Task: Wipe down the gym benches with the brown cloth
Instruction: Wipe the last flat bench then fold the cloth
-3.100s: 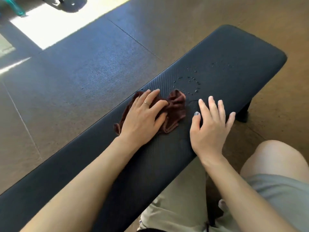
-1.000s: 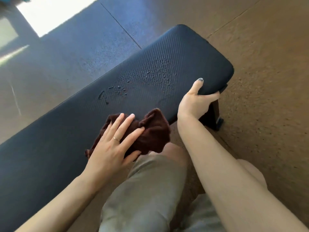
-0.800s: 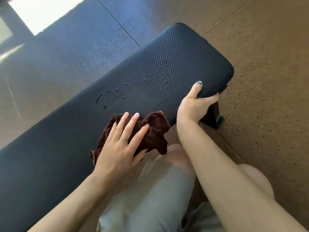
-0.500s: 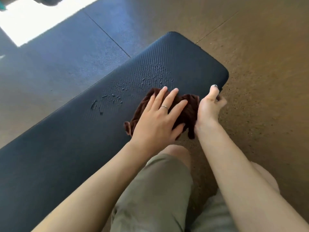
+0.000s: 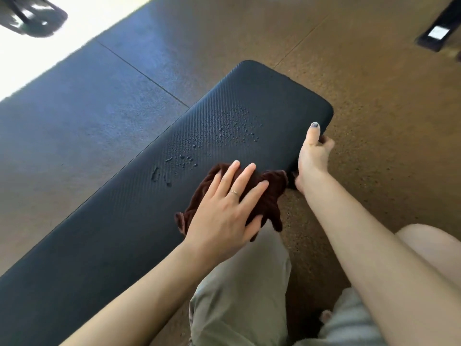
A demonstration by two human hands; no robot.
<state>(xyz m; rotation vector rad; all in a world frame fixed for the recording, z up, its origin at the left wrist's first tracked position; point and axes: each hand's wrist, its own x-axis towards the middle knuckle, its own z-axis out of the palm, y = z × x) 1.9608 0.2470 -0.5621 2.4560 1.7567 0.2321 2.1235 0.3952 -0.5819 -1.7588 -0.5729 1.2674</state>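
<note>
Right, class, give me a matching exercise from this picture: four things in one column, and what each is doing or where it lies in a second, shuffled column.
Column one:
1. left hand
2. right hand
3. brown cloth
4. water droplets

Column two:
A. beaded on the bench top, beyond the cloth
B. grips the near edge at the bench's end, thumb on top
C. bunched at the near edge of the bench, one corner hanging off
D. presses flat on the cloth, fingers spread

Pairs: 1-D, 2-B, 3-C, 4-A
</note>
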